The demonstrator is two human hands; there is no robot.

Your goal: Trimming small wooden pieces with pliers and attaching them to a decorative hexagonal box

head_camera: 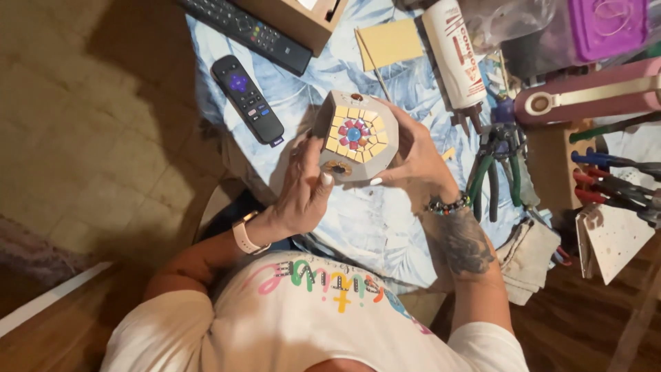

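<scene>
Our left palm [303,189] hides the box's [354,134] near side; the long remote [251,31] runs off the top edge.

A leaf-print cloth [358,227] carries two remotes [246,100], glue bottle [456,55] and pliers [497,165].

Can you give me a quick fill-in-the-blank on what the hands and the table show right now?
1. The left hand and right hand together hold a many-sided ____ pot.
2. The pot face turned up carries a mosaic of yellow tiles around a ____ centre.
3. On the leaf-print cloth, the small black remote has a ____ pad.
4. The green-handled pliers lie on the ____ hand's side.

Missing words: grey; blue; purple; right
</scene>
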